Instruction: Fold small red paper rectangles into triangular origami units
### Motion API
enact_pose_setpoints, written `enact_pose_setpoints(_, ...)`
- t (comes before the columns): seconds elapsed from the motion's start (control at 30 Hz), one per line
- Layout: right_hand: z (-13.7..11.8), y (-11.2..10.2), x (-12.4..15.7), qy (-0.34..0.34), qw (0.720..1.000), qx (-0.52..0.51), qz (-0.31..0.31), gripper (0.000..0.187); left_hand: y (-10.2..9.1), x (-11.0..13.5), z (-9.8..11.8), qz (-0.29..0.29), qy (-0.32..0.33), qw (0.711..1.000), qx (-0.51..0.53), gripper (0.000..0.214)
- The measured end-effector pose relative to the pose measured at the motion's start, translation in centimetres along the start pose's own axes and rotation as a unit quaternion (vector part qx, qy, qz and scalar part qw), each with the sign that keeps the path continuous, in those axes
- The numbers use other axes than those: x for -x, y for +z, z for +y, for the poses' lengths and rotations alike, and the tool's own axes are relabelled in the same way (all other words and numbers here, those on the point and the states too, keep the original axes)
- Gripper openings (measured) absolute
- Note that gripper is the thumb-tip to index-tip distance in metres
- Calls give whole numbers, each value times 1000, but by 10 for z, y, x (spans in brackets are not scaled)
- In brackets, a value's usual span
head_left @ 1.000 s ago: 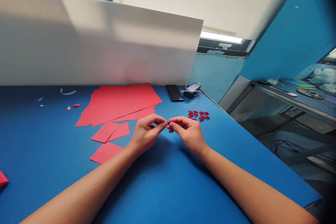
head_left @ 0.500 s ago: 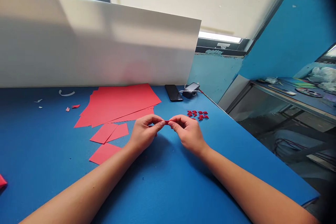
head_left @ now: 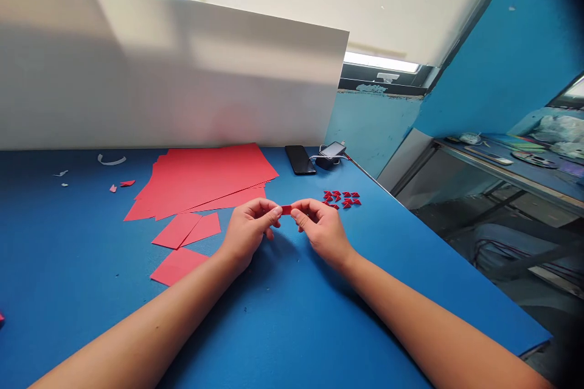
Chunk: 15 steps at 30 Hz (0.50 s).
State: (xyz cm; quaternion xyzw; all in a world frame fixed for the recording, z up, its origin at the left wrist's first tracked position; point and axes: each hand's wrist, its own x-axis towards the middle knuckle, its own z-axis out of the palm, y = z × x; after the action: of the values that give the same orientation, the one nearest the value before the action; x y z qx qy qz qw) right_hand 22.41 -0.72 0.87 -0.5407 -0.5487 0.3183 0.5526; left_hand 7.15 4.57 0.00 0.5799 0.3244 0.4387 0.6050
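A small folded piece of red paper (head_left: 286,210) is stretched between my two hands, a little above the blue table (head_left: 292,322). My left hand (head_left: 250,225) pinches its left end between thumb and fingers. The right end sits in a pinch of my right hand (head_left: 322,228). Just beyond my right hand, several small folded red paper triangles (head_left: 347,200) lie in a cluster. Left of my left hand rest loose cut red paper pieces (head_left: 177,231), partly overlapping, one of them partly behind my forearm.
Large red paper sheets (head_left: 205,176) are spread at the back, before a white board (head_left: 173,85). A black phone (head_left: 300,160) and a dark device with a white cable (head_left: 331,157) stand near the right edge. Paper scraps (head_left: 128,183) lie at the left.
More of the folded red paper shows between my fingertips, its face now turned towards me. Both hands remain in nearly the same place, and the view has shifted slightly.
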Motion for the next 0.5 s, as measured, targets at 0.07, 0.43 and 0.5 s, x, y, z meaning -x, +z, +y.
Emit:
enact_pose_setpoints(0.07,2,0,0,12,1000,-22,-11,23,-2,-2,-2,7,3,1000,11,24)
enact_pose_setpoints(0.43,2,3,-2,50,997,-65,-7,25,1,0,4,-3,-9,1000,2,23)
enact_pose_setpoints(0.5,3,4,-2,64,995,-75,-16,26,1,0,3,-7,-7,1000,-3,23)
